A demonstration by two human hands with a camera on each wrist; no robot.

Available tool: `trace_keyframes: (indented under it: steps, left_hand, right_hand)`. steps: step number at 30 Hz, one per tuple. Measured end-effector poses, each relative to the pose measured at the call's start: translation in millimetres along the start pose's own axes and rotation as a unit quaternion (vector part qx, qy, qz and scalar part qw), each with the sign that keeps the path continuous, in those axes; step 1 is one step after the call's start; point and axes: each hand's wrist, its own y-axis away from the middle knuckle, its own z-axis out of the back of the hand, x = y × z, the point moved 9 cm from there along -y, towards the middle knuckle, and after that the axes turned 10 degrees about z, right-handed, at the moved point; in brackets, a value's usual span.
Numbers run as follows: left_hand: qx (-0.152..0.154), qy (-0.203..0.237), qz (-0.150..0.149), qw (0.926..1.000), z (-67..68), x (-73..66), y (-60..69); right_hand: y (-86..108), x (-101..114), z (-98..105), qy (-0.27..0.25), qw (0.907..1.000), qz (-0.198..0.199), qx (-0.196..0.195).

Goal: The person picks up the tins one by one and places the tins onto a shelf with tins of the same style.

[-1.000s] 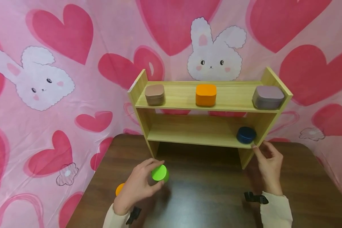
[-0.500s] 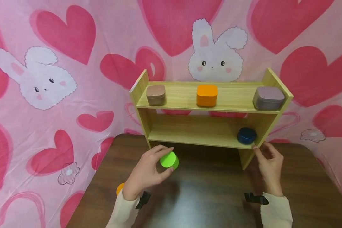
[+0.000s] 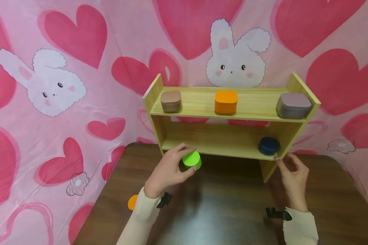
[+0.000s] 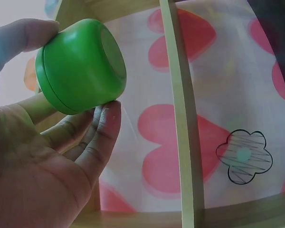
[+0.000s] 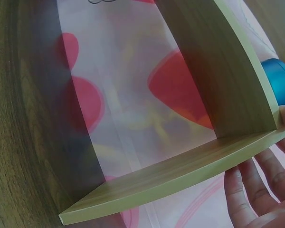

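My left hand (image 3: 170,169) pinches a round bright green container (image 3: 192,160) between thumb and fingers, held in the air in front of the lower shelf's left part. The left wrist view shows the green container (image 4: 80,66) tilted on its side, thumb on one side and fingertips on the other. With thumb and fingers, my right hand (image 3: 294,178) grips the shelf unit's right side panel at the lower shelf's front corner. Just above that thumb, a dark blue round tin (image 3: 269,146) stands on the lower shelf (image 3: 214,139); the right wrist view shows the tin (image 5: 279,81) too.
On the top shelf (image 3: 199,102) stand a brownish-pink tin (image 3: 171,101), an orange tin (image 3: 226,102) and a greyish-purple tin (image 3: 293,105). An orange round object (image 3: 132,202) lies on the dark wooden table (image 3: 227,204), beside my left forearm. A pink patterned cloth hangs behind.
My left hand has carried the green container up and to the right, from low over the table to near the lower shelf's front edge. My right hand has kept its grip on the panel.
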Motion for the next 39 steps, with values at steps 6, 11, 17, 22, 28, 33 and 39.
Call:
trace_keyframes:
  steps: [6,11,17,22,28,33,39]
  left_hand:
    - [0.014,-0.020,0.003,0.9997,-2.5,-0.2,-13.8]
    - [0.022,-0.017,-0.005,0.9996,-2.7,-7.3,-26.2]
    - [0.030,-0.021,-0.027,0.9990,-1.2,-16.7,-41.4]
    - [0.036,-0.024,-0.043,0.9981,0.5,-23.7,-52.0]
    - [0.041,-0.028,-0.056,0.9972,2.0,-30.6,-66.3]
    - [0.051,-0.029,-0.053,0.9969,1.5,-31.8,-75.9]
    - [0.077,-0.023,-0.051,0.9955,-5.2,-31.3,-85.6]
  right_hand:
    - [0.9,-1,0,0.003,1.0000,-0.003,0.000]
    - [1.5,-1,0,0.007,1.0000,-0.002,0.002]
    - [0.5,-3,0,-0.007,0.9999,-0.008,0.002]
    - [1.6,-3,0,-0.002,0.9999,-0.013,0.001]
    - [1.8,-3,1,-0.008,0.9999,-0.014,0.000]
    - [0.1,-1,1,-0.008,1.0000,-0.001,0.002]
    - [0.2,-2,0,0.002,1.0000,0.001,0.003]
